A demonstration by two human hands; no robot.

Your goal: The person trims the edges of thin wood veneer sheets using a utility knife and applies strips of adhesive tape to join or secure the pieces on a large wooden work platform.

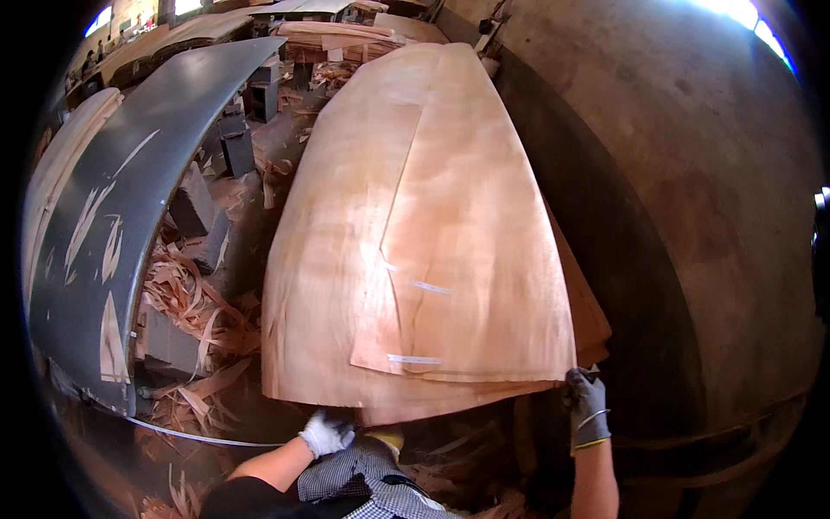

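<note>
A large, thin sheet of wood veneer (pixel 471 216) lies on a stack in the middle, with strips of white tape near its close end. My right hand (pixel 588 406), in a grey glove, is closed on the sheet's near right corner. My left hand (pixel 327 434), in a white and grey glove, is at the near edge, left of centre. Its fingers are partly hidden by that edge and shadow, so its grip cannot be told. Another veneer layer (pixel 432 405) shows below the top sheet's near edge, skewed to it.
On the left a long dark panel (pixel 130 199) with veneer scraps rests on grey blocks (pixel 192 203). Veneer shavings (pixel 186 294) litter the floor between panel and stack. More veneer piles (pixel 337 39) stand at the back. A wall (pixel 674 156) rises on the right.
</note>
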